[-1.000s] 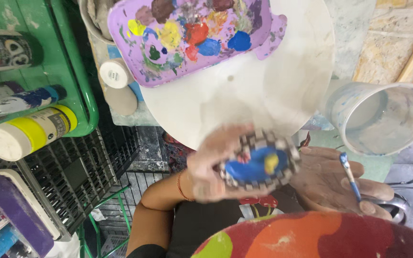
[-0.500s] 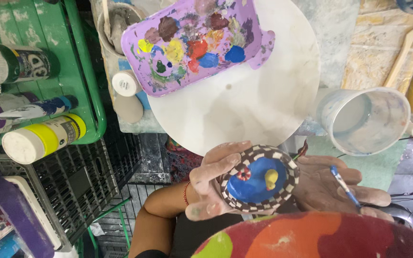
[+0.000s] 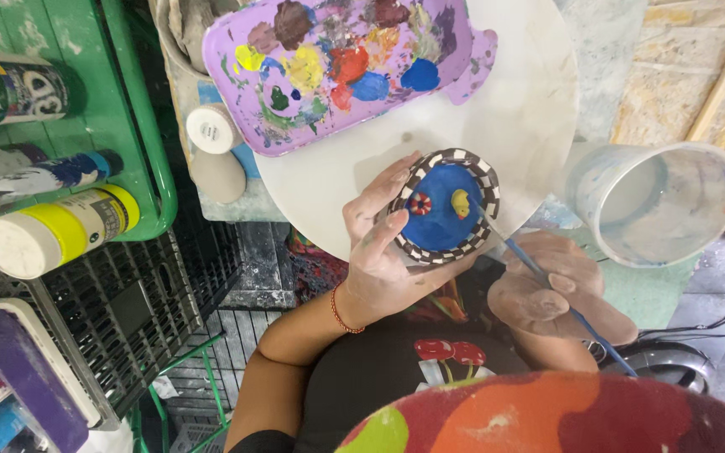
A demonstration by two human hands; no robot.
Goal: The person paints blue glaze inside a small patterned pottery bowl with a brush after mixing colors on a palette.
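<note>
A: Two hands, one little dish. The left hand (image 3: 383, 264) cups the small round dish (image 3: 445, 207) from below and from the side, fingers (image 3: 377, 195) curled up against its checkered black-and-white rim, so it is closed around the piece and carries it just over the near edge of the round white board (image 3: 513, 126).

B: And the right hand (image 3: 560, 289)?

A: Pinched shut on a thin blue-handled brush (image 3: 539, 273), whose tip reaches the rim close to the tiny yellow figure (image 3: 461, 202) on the blue inside. A small red-and-white ring (image 3: 420, 204) sits just beside that figure.

B: How would you do this stroke well?

A: My judgement: keep the dish tilted toward the eyes, rest the brush hand against something steady, and turn the dish with the left hand instead of chasing the rim with the bristles (short touches suit squares that small). Keep the tip clear of the yellow figure.

B: Paint and water?

A: The purple palette (image 3: 337, 67) with its colour blobs lies at the far side of the board; the cloudy plastic cup (image 3: 656, 205) stands to the right, near the brush hand. Paint bottles (image 3: 52, 231) lie in the green tray (image 3: 140, 126), well to the left.
</note>
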